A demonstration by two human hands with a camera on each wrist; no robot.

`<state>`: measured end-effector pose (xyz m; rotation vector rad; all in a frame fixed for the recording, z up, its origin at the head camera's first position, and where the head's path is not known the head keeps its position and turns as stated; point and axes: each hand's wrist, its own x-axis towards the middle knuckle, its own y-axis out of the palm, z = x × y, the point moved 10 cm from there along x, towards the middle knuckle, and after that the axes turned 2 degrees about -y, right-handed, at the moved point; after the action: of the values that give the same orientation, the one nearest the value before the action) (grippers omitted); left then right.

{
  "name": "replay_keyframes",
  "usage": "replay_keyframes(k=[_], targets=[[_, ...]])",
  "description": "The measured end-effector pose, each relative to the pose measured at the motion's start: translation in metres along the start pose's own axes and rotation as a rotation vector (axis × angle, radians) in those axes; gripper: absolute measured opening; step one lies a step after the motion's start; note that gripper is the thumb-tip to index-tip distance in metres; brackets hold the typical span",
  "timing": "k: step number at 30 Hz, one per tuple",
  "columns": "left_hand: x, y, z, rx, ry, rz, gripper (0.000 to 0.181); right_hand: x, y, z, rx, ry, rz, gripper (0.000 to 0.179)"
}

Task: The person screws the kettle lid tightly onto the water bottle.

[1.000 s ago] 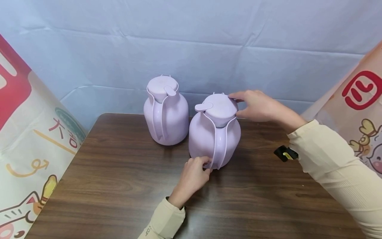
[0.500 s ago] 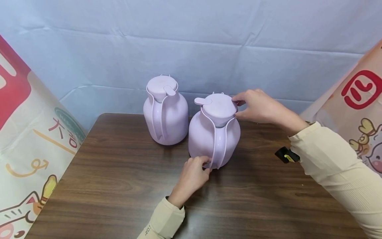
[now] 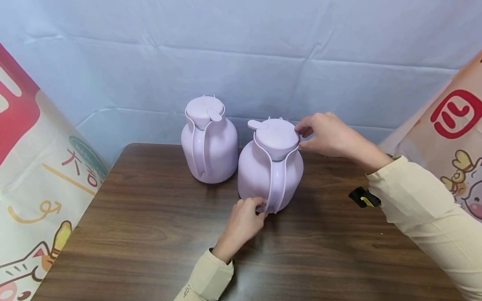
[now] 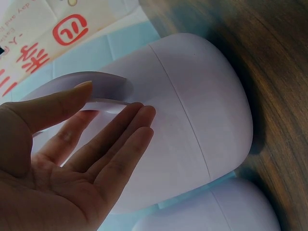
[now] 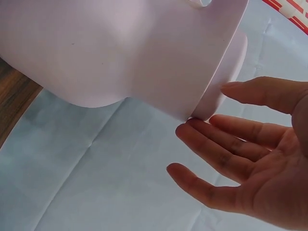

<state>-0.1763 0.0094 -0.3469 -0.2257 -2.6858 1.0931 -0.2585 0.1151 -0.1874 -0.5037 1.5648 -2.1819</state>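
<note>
Two lilac thermal jugs stand upright on the wooden table, each with a handle and a round lid bearing a small tab. My left hand (image 3: 242,221) is at the lower handle (image 3: 277,188) of the nearer jug (image 3: 256,171); in the left wrist view its fingers (image 4: 137,139) are mostly straight beside the body. My right hand (image 3: 327,136) touches the right edge of that jug's lid (image 3: 278,136); its fingers (image 5: 216,149) look extended in the right wrist view, at the lid and neck rim. The other jug (image 3: 222,146) stands behind and left.
The dark wood table (image 3: 150,234) ends at a pale blue cloth backdrop (image 3: 180,58). Printed sheets with cartoon figures flank it on the left (image 3: 41,188) and right (image 3: 452,154). A black strap piece (image 3: 364,197) shows by the right sleeve.
My right hand has shifted slightly right along the lid edge. My left hand and both jugs stay in place.
</note>
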Motion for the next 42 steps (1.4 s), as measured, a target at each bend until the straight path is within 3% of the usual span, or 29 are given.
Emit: replay_keyframes(k=[5,11,15,29,35,42], targets=[[0.000,0.001,0.000,-0.007,-0.003,0.006,0.022,0.003,0.001,0.000,-0.019,-0.009,0.001,0.034],[0.000,0.002,0.000,-0.009,-0.006,0.009,0.022,0.007,0.011,-0.004,-0.017,0.006,0.085,0.056],[0.000,0.001,0.000,-0.007,0.001,0.003,0.023,0.007,0.014,-0.007,-0.011,0.003,0.098,0.058],[0.000,0.000,0.001,-0.005,0.001,-0.008,0.023,0.003,0.011,0.006,-0.022,-0.060,0.054,0.045],[0.001,-0.001,0.000,-0.003,0.001,-0.002,0.022,0.002,0.010,0.013,-0.087,-0.075,0.010,0.013],[0.001,-0.002,0.000,-0.001,0.000,-0.006,0.022,-0.001,0.009,0.018,-0.125,-0.085,-0.015,0.009]])
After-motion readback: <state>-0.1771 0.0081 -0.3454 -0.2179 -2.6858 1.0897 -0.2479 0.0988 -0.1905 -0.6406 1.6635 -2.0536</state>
